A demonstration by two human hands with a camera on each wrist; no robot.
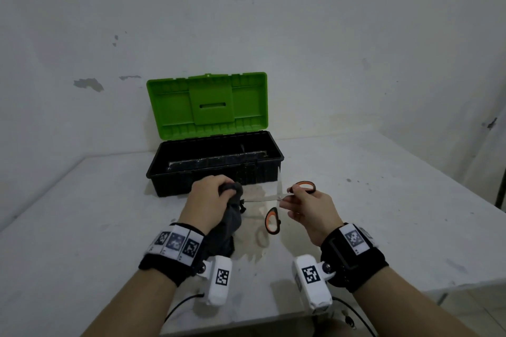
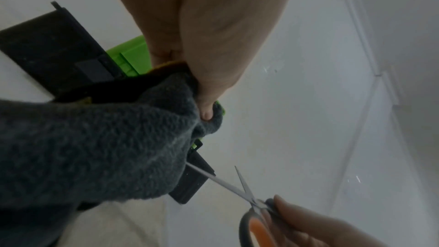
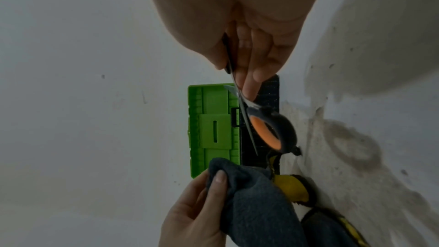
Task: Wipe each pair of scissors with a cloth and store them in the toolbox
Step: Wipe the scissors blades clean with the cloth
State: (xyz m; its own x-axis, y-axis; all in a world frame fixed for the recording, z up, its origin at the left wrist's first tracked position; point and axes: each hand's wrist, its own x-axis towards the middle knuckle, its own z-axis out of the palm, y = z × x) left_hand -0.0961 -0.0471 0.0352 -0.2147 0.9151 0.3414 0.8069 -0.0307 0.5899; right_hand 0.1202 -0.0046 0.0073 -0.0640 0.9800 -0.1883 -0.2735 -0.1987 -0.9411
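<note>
My right hand (image 1: 306,210) pinches a pair of orange-and-black-handled scissors (image 1: 304,185) near the pivot, above the table in front of the toolbox. The blades stand wide open, one pointing up and one pointing left. My left hand (image 1: 210,194) grips a dark grey cloth (image 1: 230,219) bunched over the tip of the left-pointing blade; in the left wrist view that blade runs into the cloth (image 2: 95,147) from the scissors (image 2: 259,230). In the right wrist view the scissors (image 3: 263,132) hang from my right hand (image 3: 249,25). A yellow-and-black handle (image 3: 290,187) shows under the cloth (image 3: 256,204).
The black toolbox (image 1: 169,186) stands behind my hands with its green lid (image 1: 208,104) open against the wall. The white table (image 1: 383,200) has damp stains under my hands; its edges fall off at the right and front.
</note>
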